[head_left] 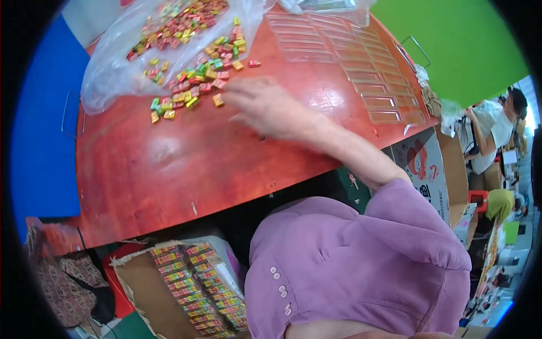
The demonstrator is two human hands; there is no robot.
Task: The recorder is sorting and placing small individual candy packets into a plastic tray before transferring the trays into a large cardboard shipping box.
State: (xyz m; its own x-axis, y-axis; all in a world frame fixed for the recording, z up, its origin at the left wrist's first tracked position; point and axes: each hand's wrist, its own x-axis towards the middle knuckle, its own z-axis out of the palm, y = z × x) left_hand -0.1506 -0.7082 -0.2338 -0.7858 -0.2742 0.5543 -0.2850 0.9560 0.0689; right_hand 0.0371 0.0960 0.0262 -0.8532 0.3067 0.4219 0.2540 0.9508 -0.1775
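Observation:
My right hand (257, 107) reaches over the red wooden table (169, 186), its fingers smeared by motion. The fingertips are beside a loose spread of small wrapped candies (197, 85) in red, yellow, orange and green. Whether anything is between the fingers does not show. One yellow candy (218, 100) lies just left of the fingers, and a red one (254, 63) lies farther off. Behind the spread, more candies (186, 28) are heaped on a clear plastic bag (110, 73). My left hand is out of the picture.
Clear plastic trays with long slots (361, 62) lie at the table's right. Blue (45, 130) and green panels (451, 45) flank the table. Below stands a cardboard box (164, 305) holding rows of packed candies (197, 282). A co-worker (491, 130) is at far right.

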